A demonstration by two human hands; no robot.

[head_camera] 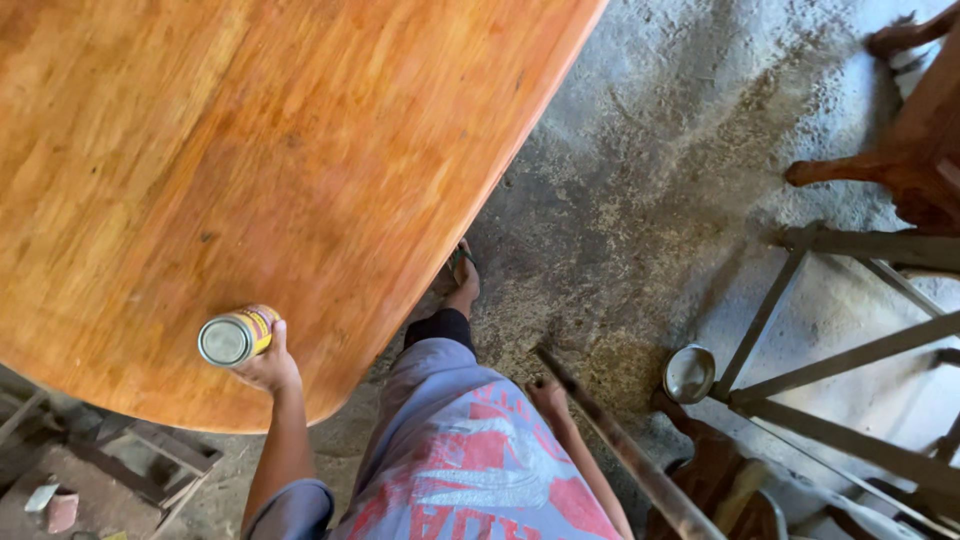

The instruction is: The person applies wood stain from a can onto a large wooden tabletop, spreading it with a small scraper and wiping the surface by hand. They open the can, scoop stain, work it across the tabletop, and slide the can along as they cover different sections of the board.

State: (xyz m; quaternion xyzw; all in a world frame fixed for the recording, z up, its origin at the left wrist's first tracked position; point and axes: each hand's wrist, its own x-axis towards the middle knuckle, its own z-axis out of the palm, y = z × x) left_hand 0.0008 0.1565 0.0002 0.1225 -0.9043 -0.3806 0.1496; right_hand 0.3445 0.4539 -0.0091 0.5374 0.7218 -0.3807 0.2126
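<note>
View from above, looking down a person's body. The left hand (268, 366) has its fingers wrapped around a small metal can (236, 336) with a yellow label, held over the near edge of a large, rounded orange-brown wooden tabletop (250, 150). The can's end is closed, so its contents cannot be seen. The right hand (548, 396) hangs low beside a long dark rod (620, 450); its grip cannot be made out. A round metal bowl (689, 374) sits on the dusty concrete floor (650, 150), contents unclear.

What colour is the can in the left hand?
The can has a yellow side with red and dark bands and a silvery metal end, seen best in the head view.
</note>
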